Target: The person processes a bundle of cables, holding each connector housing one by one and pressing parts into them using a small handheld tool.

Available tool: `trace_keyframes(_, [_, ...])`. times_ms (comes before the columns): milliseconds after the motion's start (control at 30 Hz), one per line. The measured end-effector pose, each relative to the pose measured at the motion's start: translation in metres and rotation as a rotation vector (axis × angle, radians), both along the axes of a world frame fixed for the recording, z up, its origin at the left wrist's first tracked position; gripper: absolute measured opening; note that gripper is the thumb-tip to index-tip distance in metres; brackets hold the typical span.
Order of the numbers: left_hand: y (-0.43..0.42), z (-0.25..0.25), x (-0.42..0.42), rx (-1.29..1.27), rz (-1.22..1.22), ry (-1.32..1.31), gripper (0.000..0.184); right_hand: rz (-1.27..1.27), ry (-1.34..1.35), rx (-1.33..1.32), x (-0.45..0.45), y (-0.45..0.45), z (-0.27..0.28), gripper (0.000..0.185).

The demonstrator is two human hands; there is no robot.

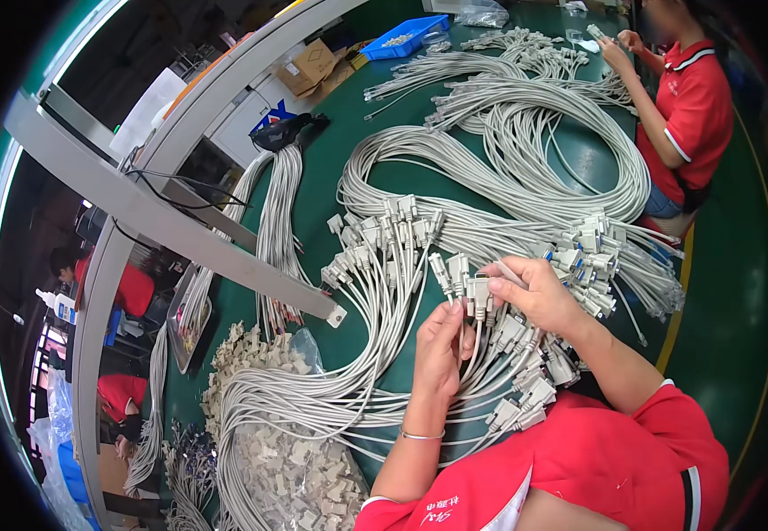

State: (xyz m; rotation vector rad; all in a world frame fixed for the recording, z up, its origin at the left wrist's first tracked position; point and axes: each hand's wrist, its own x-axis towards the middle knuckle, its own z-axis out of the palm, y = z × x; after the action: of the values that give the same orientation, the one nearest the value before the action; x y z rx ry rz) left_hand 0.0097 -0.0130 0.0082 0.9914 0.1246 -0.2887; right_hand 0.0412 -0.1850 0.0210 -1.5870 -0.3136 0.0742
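Observation:
My left hand is closed around grey cables just under their connector ends, with the thumb and forefinger pinched together. Above it a few beige cable connectors stand upright. My right hand pinches another beige connector at its side, close to the left fingertips. Below and right of the hands lies a heap of cable connectors with their cables. More connector ends are fanned out left of the hands. Some connectors beyond my right hand show blue faces.
Long grey cable bundles curve over the green table. A bag of beige connector shells lies at front left. A metal frame bar crosses the left side. A blue tray stands far back. A co-worker works at the right.

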Motion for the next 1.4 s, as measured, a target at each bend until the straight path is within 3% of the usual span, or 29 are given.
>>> trace_keyframes(467, [0.007, -0.004, 0.002, -0.135, -0.160, 0.022, 0.019, 0.115, 0.029, -0.098, -0.006, 0.006, 0.009, 0.024])
trace_keyframes(633, [0.013, -0.008, 0.004, -0.237, -0.199, 0.023, 0.028, -0.052, -0.317, -0.320, -0.013, 0.011, 0.009, 0.028])
trace_keyframes(667, [0.014, -0.008, 0.004, -0.295, -0.189, 0.032, 0.029, -0.052, -0.316, -0.319, -0.015, 0.012, 0.009, 0.028])
trace_keyframes(767, [0.019, -0.006, 0.006, -0.416, -0.051, 0.092, 0.024, -0.170, -0.684, -0.281, -0.019, 0.016, 0.004, 0.031])
trace_keyframes(833, [0.019, 0.000, 0.006, -0.407, 0.101, 0.152, 0.017, -0.017, -0.621, -0.463, -0.030, 0.009, 0.012, 0.027])
trace_keyframes(933, [0.018, 0.005, 0.005, -0.346, 0.147, 0.197, 0.011, -0.025, -0.721, -0.444, -0.032, 0.015, 0.009, 0.023])
trace_keyframes(1400, [0.016, 0.012, 0.001, -0.394, 0.130, 0.175, 0.018, -0.088, -0.738, -0.461, -0.030, 0.019, 0.006, 0.016])
